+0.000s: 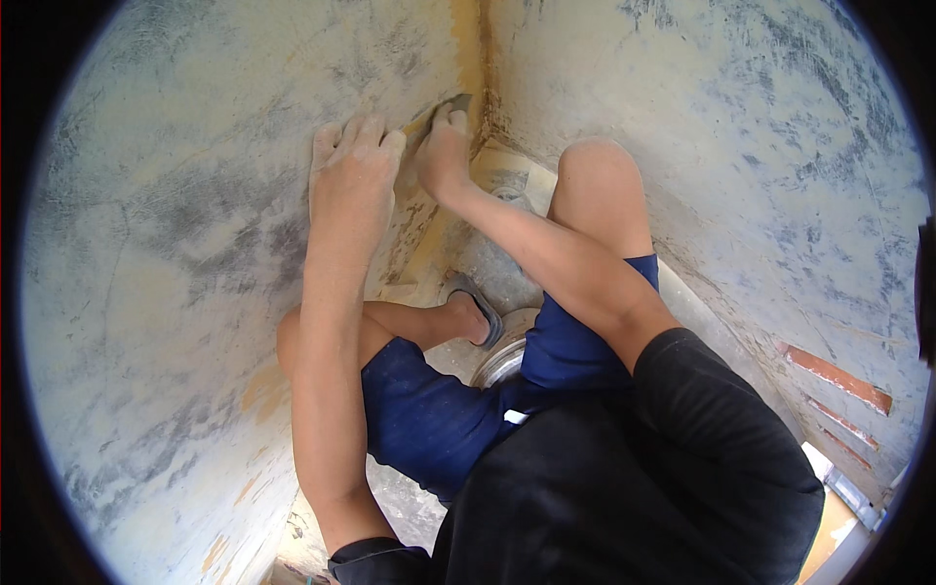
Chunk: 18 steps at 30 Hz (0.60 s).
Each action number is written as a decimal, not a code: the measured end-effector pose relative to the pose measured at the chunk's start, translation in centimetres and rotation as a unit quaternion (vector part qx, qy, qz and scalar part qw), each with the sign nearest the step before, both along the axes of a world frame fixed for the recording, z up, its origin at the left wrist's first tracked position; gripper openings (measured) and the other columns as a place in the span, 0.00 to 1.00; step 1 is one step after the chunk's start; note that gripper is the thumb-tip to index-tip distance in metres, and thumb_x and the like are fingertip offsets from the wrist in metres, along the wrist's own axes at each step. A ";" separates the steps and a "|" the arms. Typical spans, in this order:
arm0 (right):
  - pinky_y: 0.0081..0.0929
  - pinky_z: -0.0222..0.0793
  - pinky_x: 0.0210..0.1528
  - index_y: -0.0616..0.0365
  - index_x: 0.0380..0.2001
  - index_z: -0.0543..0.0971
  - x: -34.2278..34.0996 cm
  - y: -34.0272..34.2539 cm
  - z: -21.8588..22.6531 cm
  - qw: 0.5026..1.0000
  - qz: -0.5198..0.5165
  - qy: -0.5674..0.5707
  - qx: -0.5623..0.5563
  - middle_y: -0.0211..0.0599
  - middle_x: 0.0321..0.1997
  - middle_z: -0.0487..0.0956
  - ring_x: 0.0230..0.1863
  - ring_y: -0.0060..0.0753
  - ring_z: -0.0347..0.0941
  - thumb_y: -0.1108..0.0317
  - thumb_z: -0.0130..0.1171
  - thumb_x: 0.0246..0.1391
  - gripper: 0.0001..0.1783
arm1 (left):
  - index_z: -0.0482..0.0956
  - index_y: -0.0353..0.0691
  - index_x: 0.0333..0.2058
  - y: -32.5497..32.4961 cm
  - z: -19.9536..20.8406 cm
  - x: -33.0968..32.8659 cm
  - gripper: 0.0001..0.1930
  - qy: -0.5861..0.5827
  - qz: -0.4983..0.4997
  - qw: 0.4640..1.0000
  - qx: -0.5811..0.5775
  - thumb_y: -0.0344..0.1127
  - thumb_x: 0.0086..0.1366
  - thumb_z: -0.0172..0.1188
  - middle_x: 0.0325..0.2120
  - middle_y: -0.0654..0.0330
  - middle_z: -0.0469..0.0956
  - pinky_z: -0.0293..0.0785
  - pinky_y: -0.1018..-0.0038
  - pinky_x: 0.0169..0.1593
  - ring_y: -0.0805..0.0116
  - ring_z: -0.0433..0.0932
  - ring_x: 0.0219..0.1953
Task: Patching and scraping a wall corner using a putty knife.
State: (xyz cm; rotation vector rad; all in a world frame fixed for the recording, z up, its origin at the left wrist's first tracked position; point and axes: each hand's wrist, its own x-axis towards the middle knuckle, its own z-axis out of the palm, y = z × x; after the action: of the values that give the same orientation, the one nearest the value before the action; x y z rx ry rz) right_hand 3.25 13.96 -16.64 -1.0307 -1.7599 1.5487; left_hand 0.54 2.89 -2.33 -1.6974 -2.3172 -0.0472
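Note:
My left hand (357, 174) leans on the patchy, pale left wall (185, 185), its dusty fingers apart and nothing visible in them. To its right, close to the inner corner, my right hand (446, 151) is closed on a small dark flat piece (458, 101). Its pointed end shows past the fingers and lies against the left wall. Whether it is a scraper blade or folded sandpaper, I cannot tell. Yellowish bare patches (466, 44) run down the wall along the corner. Both hands are coated with pale dust.
The right wall (702, 127) meets the left one at the corner. Between my legs is a round metal rim (503, 363). A grey sandal (475, 304) is on my left foot. Reddish exposed strips (838, 378) mark the right wall, above a white-edged object (840, 492).

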 end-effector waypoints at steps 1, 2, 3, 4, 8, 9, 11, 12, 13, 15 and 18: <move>0.45 0.70 0.57 0.83 0.66 0.61 0.3 -0.6 0.1 1.000 0.001 0.000 -0.001 0.68 0.55 0.69 0.53 0.66 0.71 0.81 0.48 0.58 0.32 | 0.80 0.40 0.36 -0.2 0.1 -0.1 0.08 -0.014 0.004 1.000 0.007 0.25 0.58 0.56 0.42 0.56 0.78 0.65 0.61 0.60 0.59 0.76 0.53; 0.45 0.70 0.57 0.83 0.66 0.60 0.7 -1.4 0.2 0.994 0.036 -0.052 0.086 0.68 0.55 0.69 0.54 0.66 0.71 0.81 0.48 0.57 0.33 | 0.80 0.40 0.36 -0.4 0.1 -0.2 0.08 -0.028 0.008 0.999 0.015 0.25 0.58 0.56 0.42 0.56 0.78 0.65 0.61 0.60 0.59 0.76 0.53; 0.45 0.69 0.58 0.83 0.66 0.60 0.9 -1.6 0.2 0.977 0.069 -0.102 0.174 0.68 0.55 0.69 0.54 0.65 0.71 0.82 0.49 0.56 0.34 | 0.80 0.40 0.36 -0.4 0.1 -0.1 0.08 -0.027 0.008 0.999 0.016 0.25 0.58 0.56 0.42 0.56 0.78 0.65 0.61 0.60 0.59 0.76 0.53; 0.45 0.69 0.58 0.83 0.66 0.60 0.9 -1.0 0.2 0.977 0.069 -0.101 0.175 0.68 0.55 0.69 0.54 0.65 0.71 0.82 0.49 0.56 0.34 | 0.80 0.39 0.36 -0.3 0.2 -0.1 0.08 -0.021 0.003 1.000 0.012 0.24 0.58 0.56 0.41 0.56 0.78 0.65 0.62 0.60 0.59 0.76 0.53; 0.44 0.68 0.61 0.83 0.69 0.53 0.7 -0.8 0.5 0.988 0.064 -0.106 0.094 0.65 0.60 0.65 0.57 0.65 0.69 0.80 0.53 0.54 0.40 | 0.80 0.38 0.35 0.2 0.3 0.1 0.07 -0.008 -0.005 1.000 0.027 0.23 0.58 0.56 0.41 0.55 0.78 0.66 0.62 0.60 0.58 0.76 0.52; 0.44 0.67 0.63 0.83 0.72 0.46 0.7 -1.2 0.5 0.972 0.101 -0.161 0.141 0.62 0.66 0.61 0.59 0.65 0.68 0.80 0.56 0.51 0.48 | 0.80 0.38 0.35 0.1 0.3 0.1 0.07 -0.008 -0.006 1.000 0.027 0.23 0.58 0.56 0.41 0.55 0.78 0.66 0.62 0.60 0.58 0.76 0.52; 0.44 0.67 0.63 0.83 0.72 0.46 0.8 -0.9 0.6 0.972 0.104 -0.165 0.134 0.63 0.65 0.61 0.59 0.65 0.68 0.80 0.54 0.53 0.46 | 0.80 0.38 0.35 -0.3 0.4 -0.1 0.07 -0.047 0.013 0.999 0.008 0.23 0.58 0.56 0.41 0.56 0.78 0.66 0.60 0.60 0.58 0.76 0.53; 0.44 0.67 0.64 0.83 0.72 0.47 0.6 -0.9 0.7 0.972 0.112 -0.165 0.127 0.63 0.65 0.61 0.60 0.65 0.68 0.81 0.52 0.55 0.44 | 0.80 0.38 0.35 -0.4 0.4 -0.1 0.07 -0.045 0.017 0.999 0.007 0.23 0.58 0.56 0.41 0.56 0.78 0.66 0.60 0.60 0.58 0.76 0.53; 0.44 0.67 0.64 0.83 0.72 0.47 0.5 0.2 0.1 0.972 0.109 -0.165 0.128 0.63 0.65 0.61 0.60 0.65 0.68 0.81 0.52 0.55 0.44 | 0.80 0.38 0.34 -0.1 0.2 0.0 0.07 -0.026 0.004 1.000 0.014 0.23 0.58 0.56 0.41 0.56 0.79 0.66 0.60 0.60 0.58 0.76 0.53; 0.44 0.66 0.65 0.81 0.71 0.50 0.2 1.9 -0.1 0.986 0.063 -0.137 0.069 0.64 0.65 0.62 0.60 0.63 0.69 0.82 0.49 0.57 0.40 | 0.80 0.38 0.34 0.1 0.1 0.0 0.07 -0.008 -0.006 1.000 0.018 0.23 0.57 0.56 0.41 0.56 0.79 0.66 0.60 0.60 0.58 0.76 0.53; 0.46 0.66 0.64 0.78 0.70 0.55 1.0 -2.0 0.1 0.974 0.107 -0.152 0.132 0.63 0.66 0.64 0.59 0.63 0.71 0.82 0.49 0.59 0.35 | 0.80 0.39 0.35 -0.2 0.1 -0.2 0.08 -0.026 0.010 1.000 0.011 0.23 0.58 0.56 0.42 0.56 0.79 0.66 0.60 0.59 0.58 0.76 0.53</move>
State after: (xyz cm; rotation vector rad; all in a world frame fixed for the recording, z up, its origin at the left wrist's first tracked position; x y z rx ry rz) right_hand 4.30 11.93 -16.49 -1.0114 -2.2825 1.2776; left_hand 0.36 2.68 -2.18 -1.6823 -2.3607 -0.1149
